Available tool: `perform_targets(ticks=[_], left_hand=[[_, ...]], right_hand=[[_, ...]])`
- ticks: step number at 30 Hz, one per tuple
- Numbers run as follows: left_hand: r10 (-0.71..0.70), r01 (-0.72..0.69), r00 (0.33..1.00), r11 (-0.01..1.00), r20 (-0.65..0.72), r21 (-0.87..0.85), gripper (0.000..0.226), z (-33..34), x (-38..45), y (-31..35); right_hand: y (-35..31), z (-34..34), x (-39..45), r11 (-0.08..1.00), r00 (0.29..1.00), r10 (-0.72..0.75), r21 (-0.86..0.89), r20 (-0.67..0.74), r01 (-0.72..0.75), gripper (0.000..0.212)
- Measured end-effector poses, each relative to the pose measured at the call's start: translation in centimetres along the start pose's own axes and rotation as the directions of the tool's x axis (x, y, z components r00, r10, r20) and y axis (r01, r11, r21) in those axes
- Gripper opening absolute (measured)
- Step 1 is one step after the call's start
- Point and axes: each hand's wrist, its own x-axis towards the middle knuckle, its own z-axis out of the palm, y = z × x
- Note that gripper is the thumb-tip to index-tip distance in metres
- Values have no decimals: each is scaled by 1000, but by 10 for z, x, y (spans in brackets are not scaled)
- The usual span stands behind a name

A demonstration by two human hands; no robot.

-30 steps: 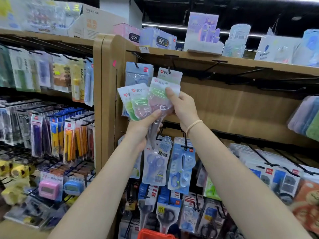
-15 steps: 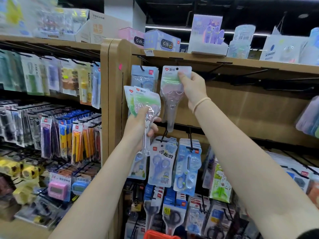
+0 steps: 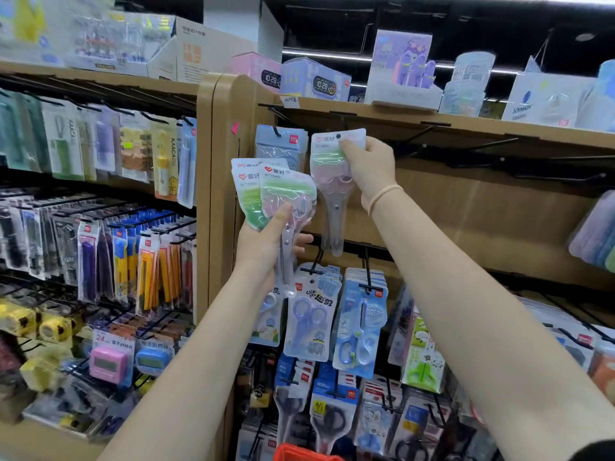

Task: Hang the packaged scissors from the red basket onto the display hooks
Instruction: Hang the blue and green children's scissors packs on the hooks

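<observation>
My right hand (image 3: 367, 171) pinches the top of one packaged pair of scissors (image 3: 329, 181) with a green and pink label, held up against the top-row display hook; a dark dot shows at the pack's hang hole. My left hand (image 3: 266, 247) grips a fan of three similar scissor packs (image 3: 266, 191) lower and to the left. A blue scissor pack (image 3: 283, 144) hangs on the neighbouring hook. Only a sliver of the red basket (image 3: 299, 452) shows at the bottom edge.
Bare black hooks (image 3: 492, 144) jut from the wooden back panel to the right on the top row. Below hang rows of blue scissor packs (image 3: 359, 321). Boxes with clocks (image 3: 312, 81) stand on the shelf top. Craft knives (image 3: 149, 261) fill the left bay.
My right hand drew one pack off the fan and raised it to the top hook. My left hand stayed low with the remaining packs. The camera moved closer.
</observation>
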Motion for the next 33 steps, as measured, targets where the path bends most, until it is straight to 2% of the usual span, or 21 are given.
perform_targets(ticks=[4,7,8,12,14,15,17,19,21,25,28,30,33], left_hand=[[-21,18,997,999,-80,-45,39,2,-2,0],[-13,11,998,1000,-64,-26,39,2,-4,-2],[-8,7,999,1000,-50,-18,39,2,-5,-3],[-6,5,999,1000,-38,-26,38,4,-7,-5],[17,-18,999,1000,-36,-16,36,7,-6,-6],[29,-30,999,999,-39,-20,35,9,-4,-6],[38,-39,998,999,-41,-12,36,14,-3,-7],[26,-25,999,999,-25,39,38,21,-2,-6],[-28,27,1000,995,13,91,42,28,-1,-4],[-83,43,987,962,138,270,42,32,1,-3],[-86,14,981,926,175,377,36,29,-1,-3],[-50,-25,980,931,194,365,29,29,-5,-1],[47,-88,991,934,126,345,22,27,-7,2]], right_hand=[[3,3,1,999,999,46,-2,-20,-46,14],[11,1,-1,997,998,67,-39,-11,-68,9],[13,0,-3,997,998,49,-65,-29,-51,7],[20,-11,-14,979,978,-104,-192,-183,68,28],[16,-14,-18,963,987,-113,-257,-112,81,29],[12,-14,-21,959,997,-66,-279,-39,53,36],[6,-13,-28,937,983,118,-344,138,-64,50],[9,-14,-34,944,927,196,-317,321,-90,41],[18,-18,-32,982,913,129,-179,387,-63,22],[20,-25,-24,999,977,37,-34,211,-31,24],[12,-28,-18,1000,991,-10,12,137,9,17],[9,-27,-15,998,993,-22,53,115,16,13],[5,-21,-12,996,995,-49,83,88,42,5]])
